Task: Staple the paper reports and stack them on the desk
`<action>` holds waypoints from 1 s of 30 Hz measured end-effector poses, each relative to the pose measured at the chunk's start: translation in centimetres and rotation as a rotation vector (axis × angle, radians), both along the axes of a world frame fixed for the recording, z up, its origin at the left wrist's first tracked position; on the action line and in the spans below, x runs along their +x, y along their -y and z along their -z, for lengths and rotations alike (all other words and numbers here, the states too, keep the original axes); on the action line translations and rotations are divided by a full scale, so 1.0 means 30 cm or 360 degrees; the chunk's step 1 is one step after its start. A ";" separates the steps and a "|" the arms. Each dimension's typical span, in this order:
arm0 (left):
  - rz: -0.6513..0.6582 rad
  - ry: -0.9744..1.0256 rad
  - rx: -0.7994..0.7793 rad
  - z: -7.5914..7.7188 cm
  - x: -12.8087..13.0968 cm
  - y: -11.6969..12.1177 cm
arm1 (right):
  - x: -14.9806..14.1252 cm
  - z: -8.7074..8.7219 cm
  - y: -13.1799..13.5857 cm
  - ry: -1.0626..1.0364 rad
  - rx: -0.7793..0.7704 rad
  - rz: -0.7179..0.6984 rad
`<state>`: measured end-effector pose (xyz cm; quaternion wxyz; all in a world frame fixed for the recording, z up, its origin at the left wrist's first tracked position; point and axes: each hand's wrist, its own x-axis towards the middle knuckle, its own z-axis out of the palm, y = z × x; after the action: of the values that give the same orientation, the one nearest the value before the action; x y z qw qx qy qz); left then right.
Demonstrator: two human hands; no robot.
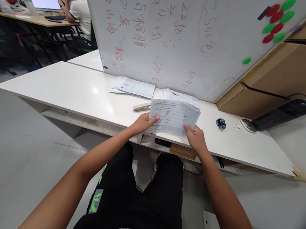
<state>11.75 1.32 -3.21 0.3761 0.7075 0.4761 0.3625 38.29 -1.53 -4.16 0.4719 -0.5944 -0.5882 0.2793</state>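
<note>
A small sheaf of printed paper forms point(171, 116) is held up above the desk's front edge, its sheets slightly fanned at the right. My left hand point(145, 123) grips its left side, thumb on top. On the right side my right hand point(195, 136) pinches it the same way. Just left of the sheaf a stapler point(141, 107) lies on the desk, partly hidden by it. Behind are two paper stacks: one on the left point(136, 87), and one on the right point(182, 95) partly covered by the held sheets.
A whiteboard point(158, 41) with red writing and magnets stands behind the white desk point(91, 95). Cardboard boxes point(283, 68) rise at the right. Nearby lie a small dark blue object point(220, 123), white earbuds point(236, 126) and a black cylindrical device point(275, 111). Another person point(81, 13) sits far left.
</note>
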 end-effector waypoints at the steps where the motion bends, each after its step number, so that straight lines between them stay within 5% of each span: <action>1: -0.0083 -0.0143 0.0097 -0.010 -0.003 -0.017 | 0.019 0.001 0.021 -0.0002 0.0002 0.0047; 5: -0.0560 -0.0910 0.0482 -0.016 -0.022 -0.133 | 0.077 0.031 0.102 -0.0433 -0.0270 0.0266; 9: -0.0707 -0.1337 0.0404 0.015 -0.053 -0.230 | 0.077 0.048 0.161 -0.0848 -0.0452 0.0319; 19: -0.0017 -0.1318 0.0552 -0.007 -0.120 -0.158 | -0.018 0.047 0.216 -0.0953 -0.0627 0.0122; 26: -0.0211 -0.1209 0.0336 -0.068 -0.111 -0.215 | -0.064 0.057 0.185 -0.0958 -0.0676 0.0064; 30: -0.0287 -0.1108 0.0399 -0.058 -0.074 -0.272 | -0.058 0.065 0.163 -0.0927 -0.0672 0.0052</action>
<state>9.53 9.50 -1.46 0.0689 0.7840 0.5877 0.1874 36.54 -6.42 -6.13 0.4909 -0.5837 -0.3487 0.5448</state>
